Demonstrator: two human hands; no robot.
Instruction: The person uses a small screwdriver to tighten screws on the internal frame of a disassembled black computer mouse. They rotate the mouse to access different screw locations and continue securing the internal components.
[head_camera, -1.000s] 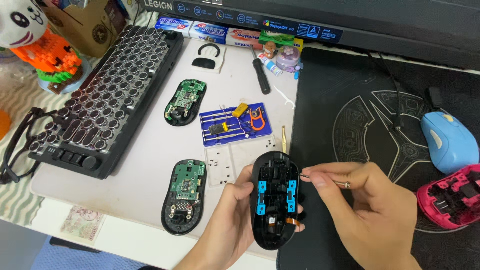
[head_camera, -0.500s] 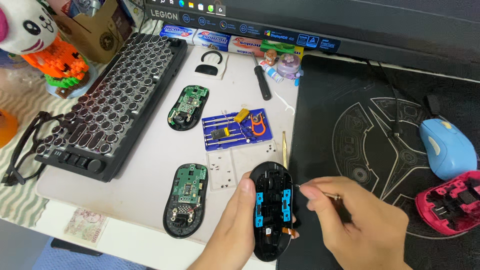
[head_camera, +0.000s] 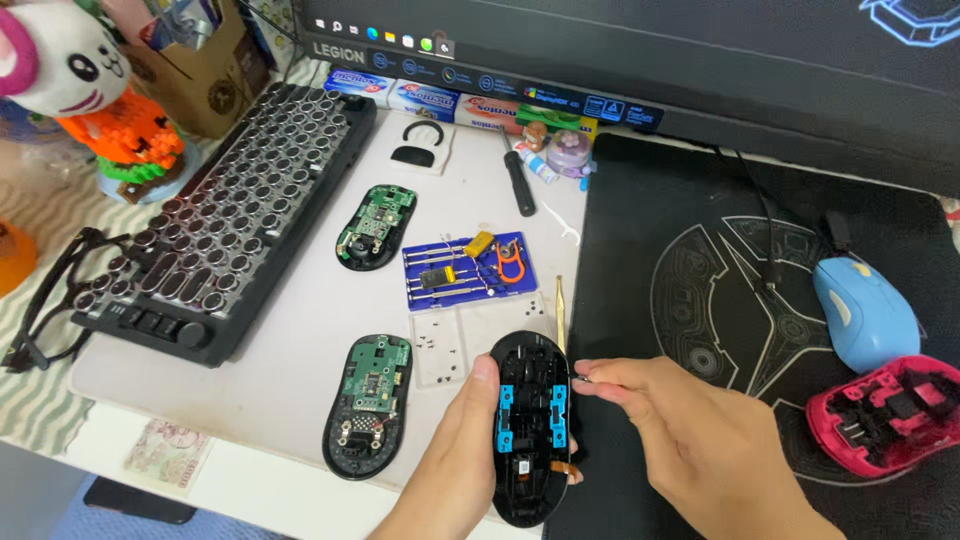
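Opened mouse shell held at near centre of bench.
Left hand (head_camera: 455, 465) grips the black mouse shell (head_camera: 529, 440); right hand (head_camera: 700, 450) pinches a thin tool (head_camera: 592, 380) at its right edge.

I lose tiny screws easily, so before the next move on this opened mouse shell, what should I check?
1. Black mouse shell held firmly by the left hand: ok.
2. Right hand pinching a thin metal tool at the shell's edge: ok; tip contact cannot tell.
3. Loose screws lying on the clear tray: ok.
4. Blue bit case open nearby: ok.
5. Circuit board half close to the desk edge: not ok.
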